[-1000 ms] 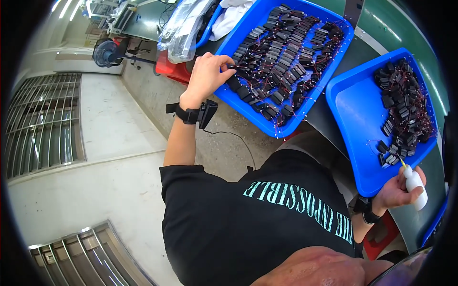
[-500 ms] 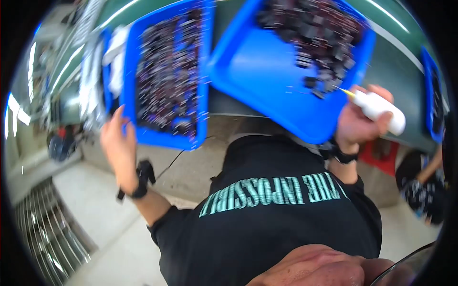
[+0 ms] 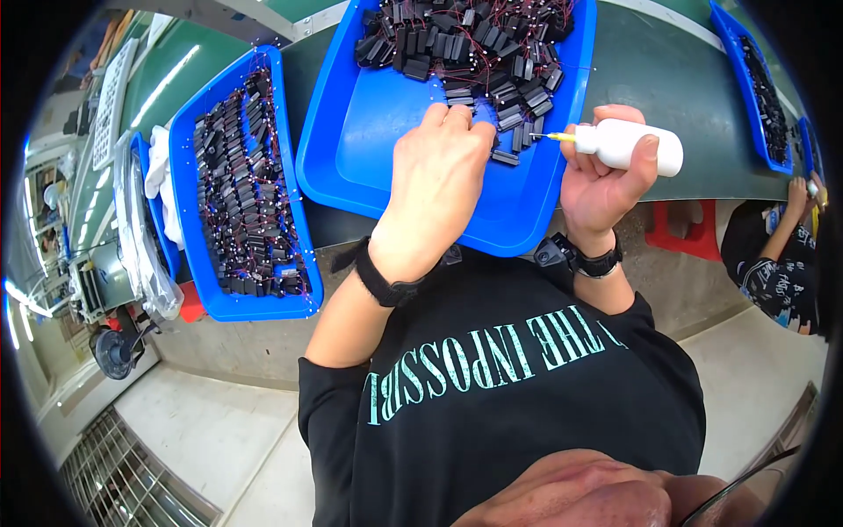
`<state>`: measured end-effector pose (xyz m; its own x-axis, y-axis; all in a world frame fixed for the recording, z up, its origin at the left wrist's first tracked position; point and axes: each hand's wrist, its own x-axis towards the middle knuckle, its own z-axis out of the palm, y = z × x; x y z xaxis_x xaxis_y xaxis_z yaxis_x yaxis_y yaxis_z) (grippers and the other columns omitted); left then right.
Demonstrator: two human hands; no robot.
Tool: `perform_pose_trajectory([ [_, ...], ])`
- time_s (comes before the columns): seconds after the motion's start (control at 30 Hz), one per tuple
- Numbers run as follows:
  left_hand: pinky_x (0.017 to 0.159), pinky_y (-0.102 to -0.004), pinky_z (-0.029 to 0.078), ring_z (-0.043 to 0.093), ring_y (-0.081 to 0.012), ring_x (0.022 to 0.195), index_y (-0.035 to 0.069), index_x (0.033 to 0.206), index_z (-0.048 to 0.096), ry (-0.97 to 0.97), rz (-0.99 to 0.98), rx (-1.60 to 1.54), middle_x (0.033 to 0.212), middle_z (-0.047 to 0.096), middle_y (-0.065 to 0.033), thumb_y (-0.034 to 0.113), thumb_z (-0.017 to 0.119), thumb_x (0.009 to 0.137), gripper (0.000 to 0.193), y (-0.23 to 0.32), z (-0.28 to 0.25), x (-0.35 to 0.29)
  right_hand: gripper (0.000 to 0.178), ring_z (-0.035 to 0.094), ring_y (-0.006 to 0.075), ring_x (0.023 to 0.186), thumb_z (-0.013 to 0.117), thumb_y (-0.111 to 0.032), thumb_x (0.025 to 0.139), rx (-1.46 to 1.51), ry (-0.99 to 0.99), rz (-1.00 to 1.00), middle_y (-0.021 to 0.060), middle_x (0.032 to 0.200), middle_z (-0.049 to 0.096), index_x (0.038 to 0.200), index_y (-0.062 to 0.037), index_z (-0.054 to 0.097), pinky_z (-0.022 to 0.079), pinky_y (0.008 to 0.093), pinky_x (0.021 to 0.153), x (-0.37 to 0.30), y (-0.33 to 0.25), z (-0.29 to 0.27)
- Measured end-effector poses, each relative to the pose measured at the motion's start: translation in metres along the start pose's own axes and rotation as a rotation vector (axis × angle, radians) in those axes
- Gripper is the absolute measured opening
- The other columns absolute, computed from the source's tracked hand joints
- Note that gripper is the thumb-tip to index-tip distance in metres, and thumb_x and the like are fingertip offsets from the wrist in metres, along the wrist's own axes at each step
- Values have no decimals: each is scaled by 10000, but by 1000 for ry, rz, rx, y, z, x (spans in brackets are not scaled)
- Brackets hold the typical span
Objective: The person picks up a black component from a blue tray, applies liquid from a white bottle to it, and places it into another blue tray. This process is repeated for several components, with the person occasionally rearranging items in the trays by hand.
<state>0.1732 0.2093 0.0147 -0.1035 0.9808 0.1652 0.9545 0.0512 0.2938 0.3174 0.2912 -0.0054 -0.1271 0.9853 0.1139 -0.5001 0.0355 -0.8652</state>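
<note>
My right hand [image 3: 606, 180] is wrapped round a small white squeeze bottle [image 3: 632, 147]. Its yellow nozzle with a thin needle points left, over the right side of a blue tray [image 3: 369, 114]. My left hand [image 3: 439, 180] reaches over the same tray, back of the hand up and fingers curled down. Its fingertips are hidden, so whatever they pinch cannot be made out. Just beyond them lies a heap of small black rectangular parts [image 3: 457, 44] with thin red wires and white ends. A few loose black parts [image 3: 505, 158] lie between the left hand and the needle.
At the left stands a second blue tray [image 3: 303, 281], filled with rows of similar wired parts. Clear plastic bags [image 3: 145, 255] hang beside it. More blue trays [image 3: 746, 97] stand on the green bench [image 3: 650, 79] at right. A red stool [image 3: 685, 233] and another person [image 3: 781, 263] are beyond.
My left hand has moved right, from beside the left tray to over the parts in the middle tray. The view has shifted, and the right hand still holds the bottle.
</note>
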Motion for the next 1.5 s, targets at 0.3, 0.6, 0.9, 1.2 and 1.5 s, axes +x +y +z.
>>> perform_pose_trajectory([
  [0.3,672,-311,501,595,-208,779,53,942,647,19,-74,-147,873,612,-72,59,665,782,161,-13,-10,-9,549,462,86,528,481,-549,892,17,-64,19,-4,646,464,970,-11,562,386,226,487,3,5,-8],
  [0.6,665,-276,529,628,-139,723,15,1042,631,49,-339,-673,880,635,-72,55,660,809,237,-9,-23,-26,592,486,112,513,468,-569,887,-22,23,18,21,681,479,941,12,573,446,243,481,0,1,1],
  [0.9,695,-299,543,683,-172,816,17,991,653,-46,-315,-990,889,688,-93,56,656,821,175,12,-2,-21,584,495,117,505,479,-557,888,-15,3,-27,1,622,425,936,16,586,458,256,513,10,-6,-18],
  [1.2,784,-258,528,671,-142,838,42,1094,655,-57,-117,-492,940,695,-101,32,676,828,267,13,6,-15,584,486,121,494,487,-554,887,-54,28,-9,-10,580,393,942,18,591,457,266,525,8,-6,-23],
  [1.5,727,-236,516,651,-109,830,-10,1018,673,338,-386,-1270,970,701,-66,28,669,862,160,22,-16,-18,559,595,186,757,507,-510,866,51,-325,132,112,854,587,958,29,620,474,310,711,10,-18,-23],
])
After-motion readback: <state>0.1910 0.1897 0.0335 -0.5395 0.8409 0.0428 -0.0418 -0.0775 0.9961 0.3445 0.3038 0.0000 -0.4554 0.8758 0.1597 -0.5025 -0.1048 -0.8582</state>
